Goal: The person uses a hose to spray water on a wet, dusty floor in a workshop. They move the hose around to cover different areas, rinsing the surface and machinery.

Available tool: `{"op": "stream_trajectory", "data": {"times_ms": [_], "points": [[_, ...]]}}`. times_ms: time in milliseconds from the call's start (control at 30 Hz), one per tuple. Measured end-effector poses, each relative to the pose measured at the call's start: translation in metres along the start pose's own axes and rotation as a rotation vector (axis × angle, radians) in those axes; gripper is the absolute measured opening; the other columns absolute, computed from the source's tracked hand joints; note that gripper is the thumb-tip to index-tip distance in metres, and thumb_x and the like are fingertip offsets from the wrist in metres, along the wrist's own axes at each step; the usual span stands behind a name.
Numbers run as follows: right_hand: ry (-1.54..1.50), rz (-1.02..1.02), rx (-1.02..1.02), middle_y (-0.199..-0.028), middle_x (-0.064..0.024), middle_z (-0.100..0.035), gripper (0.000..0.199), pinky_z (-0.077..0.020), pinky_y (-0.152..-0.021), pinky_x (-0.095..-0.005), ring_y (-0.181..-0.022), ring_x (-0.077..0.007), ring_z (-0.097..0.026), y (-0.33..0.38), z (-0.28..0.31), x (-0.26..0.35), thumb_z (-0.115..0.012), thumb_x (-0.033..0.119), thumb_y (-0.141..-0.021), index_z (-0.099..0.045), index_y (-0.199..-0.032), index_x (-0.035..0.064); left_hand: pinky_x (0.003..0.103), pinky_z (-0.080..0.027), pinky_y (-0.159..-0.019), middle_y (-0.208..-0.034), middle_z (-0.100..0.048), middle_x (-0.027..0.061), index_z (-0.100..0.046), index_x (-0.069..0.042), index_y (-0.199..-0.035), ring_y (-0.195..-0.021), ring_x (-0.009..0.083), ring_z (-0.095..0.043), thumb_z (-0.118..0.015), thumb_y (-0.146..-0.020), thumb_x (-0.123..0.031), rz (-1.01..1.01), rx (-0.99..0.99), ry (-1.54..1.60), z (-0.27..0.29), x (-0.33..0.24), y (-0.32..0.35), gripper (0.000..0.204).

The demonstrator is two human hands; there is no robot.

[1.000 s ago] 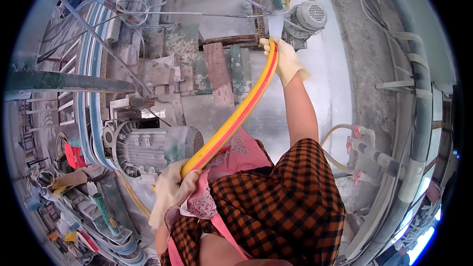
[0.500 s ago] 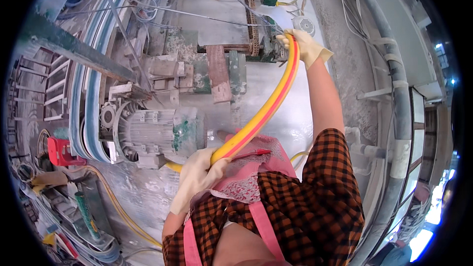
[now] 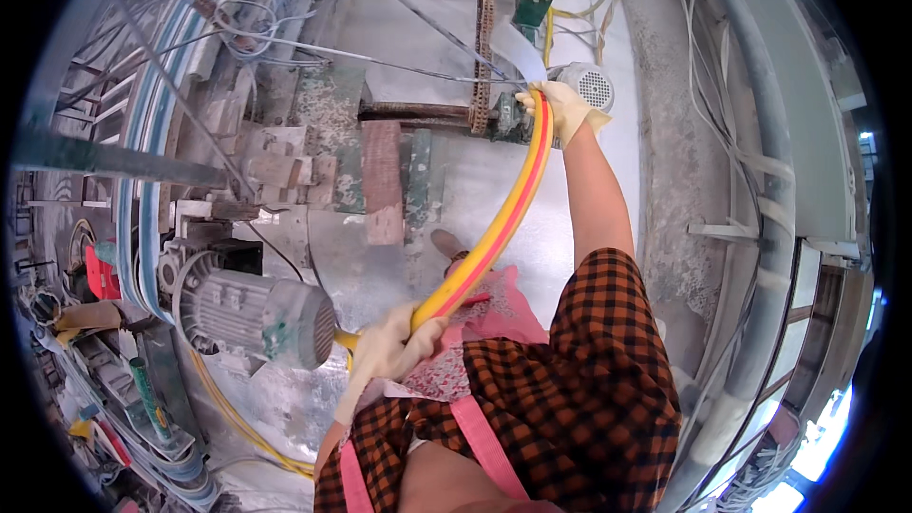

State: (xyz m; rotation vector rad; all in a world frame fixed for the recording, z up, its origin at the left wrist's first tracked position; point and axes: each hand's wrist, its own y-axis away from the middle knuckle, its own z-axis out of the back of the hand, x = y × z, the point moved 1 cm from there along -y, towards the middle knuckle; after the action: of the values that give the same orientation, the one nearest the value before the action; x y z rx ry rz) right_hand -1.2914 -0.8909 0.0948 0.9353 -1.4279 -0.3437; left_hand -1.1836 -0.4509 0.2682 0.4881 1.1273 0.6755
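A thick yellow hose (image 3: 502, 236) with a red stripe curves from my waist up to the far end of my reach. My left hand (image 3: 389, 347), in a cream rubber glove, is wrapped round it low down, close to my pink apron (image 3: 499, 309). My right hand (image 3: 562, 110), gloved alike, grips the hose near its far end with the arm stretched out. A pale fan of what looks like water (image 3: 518, 49) leaves that end, next to a chain (image 3: 484, 28) and a small motor with a round vented cover (image 3: 596, 87).
A large grey motor (image 3: 252, 309) stands to my left. Beyond it are blocks (image 3: 384, 180) and a green-grey beam (image 3: 133, 163). Cables cross overhead at the far left. A thick pipe (image 3: 774, 256) runs along the right. Yellow hose (image 3: 237, 418) trails over the wet floor.
My view has shifted, so the large motor sits farther left and lower. My right hand and the hose end have moved slightly left in the picture. Both hands keep their grip.
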Motion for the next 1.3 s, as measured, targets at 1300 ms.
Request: {"op": "stream_trajectory", "data": {"times_ms": [1300], "points": [[-0.183,-0.055,0.068,-0.100,-0.0146,-0.072,0.029,-0.0566,-0.061,-0.0325,-0.069,-0.0202,-0.063,-0.126,0.010,0.059,-0.050,0.021,-0.105,-0.062,-0.109,-0.0054,0.043,-0.051,-0.090,-0.109,-0.069,0.0245,-0.064,-0.001,-0.128,-0.104,0.0388,-0.067,-0.064,-0.098,-0.043,0.142,-0.077,0.040,-0.007,-0.084,-0.108,0.051]]}}
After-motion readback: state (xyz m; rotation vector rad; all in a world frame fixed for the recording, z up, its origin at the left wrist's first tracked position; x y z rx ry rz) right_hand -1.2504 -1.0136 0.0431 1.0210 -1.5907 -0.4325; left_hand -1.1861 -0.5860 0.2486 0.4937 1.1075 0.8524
